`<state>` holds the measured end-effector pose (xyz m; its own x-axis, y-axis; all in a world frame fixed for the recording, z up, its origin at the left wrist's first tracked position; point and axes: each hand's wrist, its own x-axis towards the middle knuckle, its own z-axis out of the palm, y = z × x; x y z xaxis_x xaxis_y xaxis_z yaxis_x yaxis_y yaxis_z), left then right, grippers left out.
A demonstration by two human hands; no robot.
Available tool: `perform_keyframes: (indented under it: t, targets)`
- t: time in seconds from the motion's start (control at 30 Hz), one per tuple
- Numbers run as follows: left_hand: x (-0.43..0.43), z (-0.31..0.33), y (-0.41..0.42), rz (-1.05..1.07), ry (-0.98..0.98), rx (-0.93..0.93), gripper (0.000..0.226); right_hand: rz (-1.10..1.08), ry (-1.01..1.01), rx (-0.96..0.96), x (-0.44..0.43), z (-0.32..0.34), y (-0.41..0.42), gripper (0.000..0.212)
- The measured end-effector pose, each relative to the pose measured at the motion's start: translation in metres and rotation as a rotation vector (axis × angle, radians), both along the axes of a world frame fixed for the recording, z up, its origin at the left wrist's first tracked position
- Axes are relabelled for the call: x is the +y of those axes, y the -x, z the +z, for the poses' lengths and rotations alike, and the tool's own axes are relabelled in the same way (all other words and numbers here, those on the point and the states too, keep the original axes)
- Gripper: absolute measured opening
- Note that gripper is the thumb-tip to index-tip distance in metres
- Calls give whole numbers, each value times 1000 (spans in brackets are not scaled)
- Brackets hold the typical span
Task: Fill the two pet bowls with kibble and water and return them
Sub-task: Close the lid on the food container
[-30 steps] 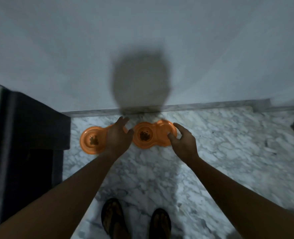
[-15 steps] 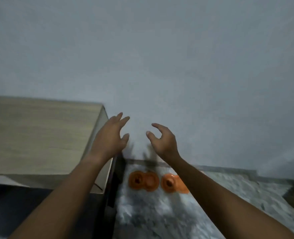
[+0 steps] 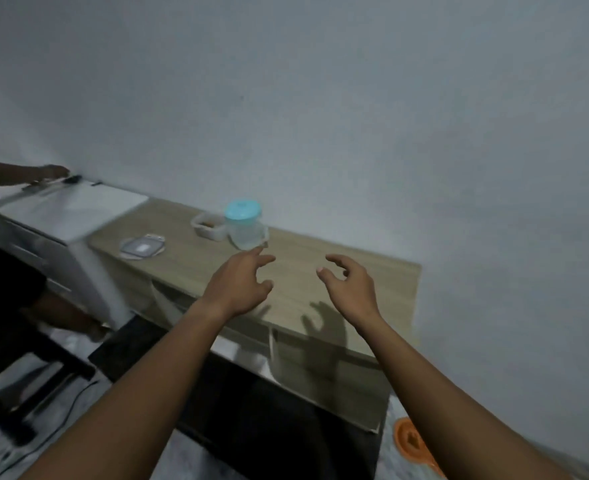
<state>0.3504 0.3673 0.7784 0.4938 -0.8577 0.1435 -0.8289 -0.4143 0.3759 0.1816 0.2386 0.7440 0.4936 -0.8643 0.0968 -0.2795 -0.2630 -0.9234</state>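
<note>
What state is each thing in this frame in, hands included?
Left hand: open, empty, above the cabinet top.
Right hand: open, empty, fingers curled.
Clear jug: upright, blue lid on.
Small container: lid off.
Loose lid: flat on the cabinet.
Orange pet bowl: on the floor, holding kibble.

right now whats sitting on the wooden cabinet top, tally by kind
jug with blue lid: 1
open clear container: 1
loose flat lid: 1
total: 3
</note>
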Motion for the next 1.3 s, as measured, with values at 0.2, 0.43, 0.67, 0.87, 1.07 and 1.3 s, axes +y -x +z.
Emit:
perform_keyframes:
  t: [0.2,0.43,0.67,0.87,1.07,1.3]
  targets:
    - [32,-14,-108,51,-28,70,53,34,-29,7,32,-12,-115,37]
    - [30,-51,-260,111,-135,109,52,77,-139,62,24,-59,-277,35]
    - [25,-63,-386,126,-191,179,50,110,-235,143,28,-80,-399,33]
    - [15,-102,-486,83,-199,232,48,64,-233,201,29,-105,-485,33]
    - [18,-148,-596,21,-181,262,46,16,-260,314,45,-132,-579,34]
    - [31,-167,-711,60,-264,301,52,-180,-410,368,70,-152,-677,40]
